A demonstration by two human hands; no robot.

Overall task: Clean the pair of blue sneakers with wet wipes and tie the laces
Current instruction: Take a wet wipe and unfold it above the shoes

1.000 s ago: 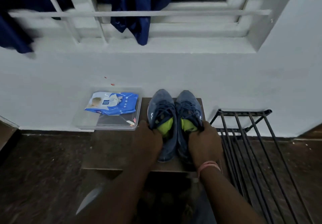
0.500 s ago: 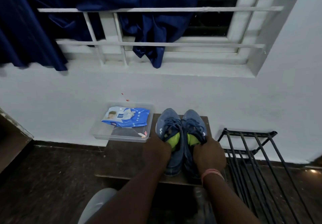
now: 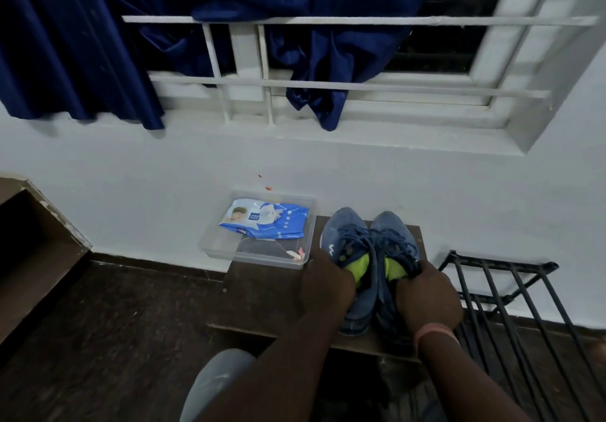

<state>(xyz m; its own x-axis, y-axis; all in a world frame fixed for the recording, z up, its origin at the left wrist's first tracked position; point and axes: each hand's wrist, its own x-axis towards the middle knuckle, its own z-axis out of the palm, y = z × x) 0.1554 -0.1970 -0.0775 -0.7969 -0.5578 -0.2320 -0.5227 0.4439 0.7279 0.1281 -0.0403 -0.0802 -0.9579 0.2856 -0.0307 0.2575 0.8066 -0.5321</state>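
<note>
fingers (image 3: 334,265) of both hands curl over sneakers' (image 3: 367,251) collars, toes pointing away.

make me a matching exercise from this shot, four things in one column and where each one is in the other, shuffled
Things:
1. wet wipes pack
2. left hand
3. right hand
4. dark blue curtain

Places:
A. gripping the right sneaker
B. hanging over the white window bars
C. lying in the clear plastic tray
D. gripping the left sneaker

Pairs: 1-C, 2-D, 3-A, 4-B
</note>
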